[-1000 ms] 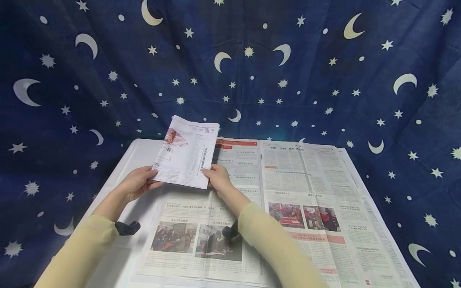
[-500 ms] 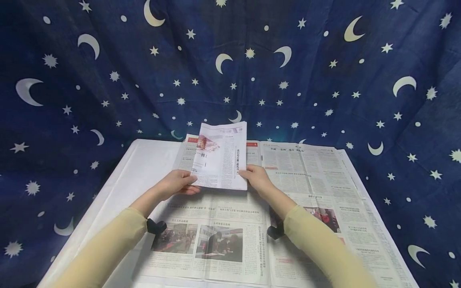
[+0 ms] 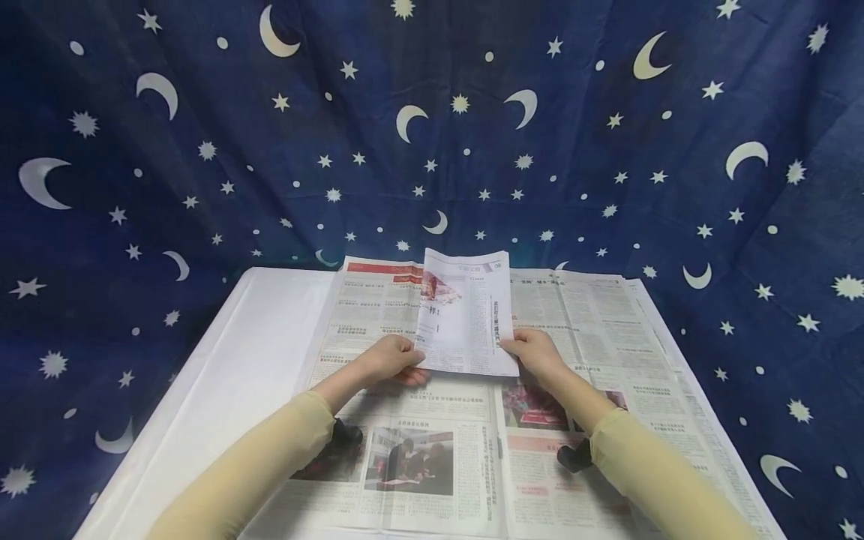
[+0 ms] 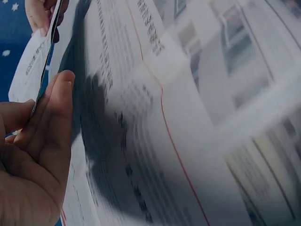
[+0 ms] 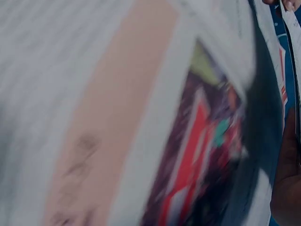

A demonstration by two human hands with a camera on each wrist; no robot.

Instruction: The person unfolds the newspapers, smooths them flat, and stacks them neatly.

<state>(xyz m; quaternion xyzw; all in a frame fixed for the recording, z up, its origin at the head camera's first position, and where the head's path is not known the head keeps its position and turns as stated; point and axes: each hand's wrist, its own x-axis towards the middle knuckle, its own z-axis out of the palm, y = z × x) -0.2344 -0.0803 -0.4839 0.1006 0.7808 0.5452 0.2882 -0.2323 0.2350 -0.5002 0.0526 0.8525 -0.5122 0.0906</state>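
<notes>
Both hands hold up a folded newspaper (image 3: 466, 319), tilted above the spread sheets, its printed face with a reddish picture toward the head camera. My left hand (image 3: 391, 360) pinches its lower left edge, thumb in front and fingers behind. At the lower right edge my right hand (image 3: 536, 352) grips it, thumb on the front; its other fingers are mostly hidden. In the left wrist view the newspaper (image 4: 30, 70) appears edge-on between the left hand's (image 4: 35, 150) thumb and fingers. The right wrist view catches only part of the right hand (image 5: 287, 188) at its right border.
Opened newspaper sheets (image 3: 425, 409) with photos and red headings cover the middle and right of a white table (image 3: 223, 375). Bare white surface shows at the left. Behind the table hangs a dark blue curtain (image 3: 378, 180) with moons and stars.
Both hands have carried the folded newspaper rightward across the table, from the left part to near the centre. In the last half second it has also come slightly lower.
</notes>
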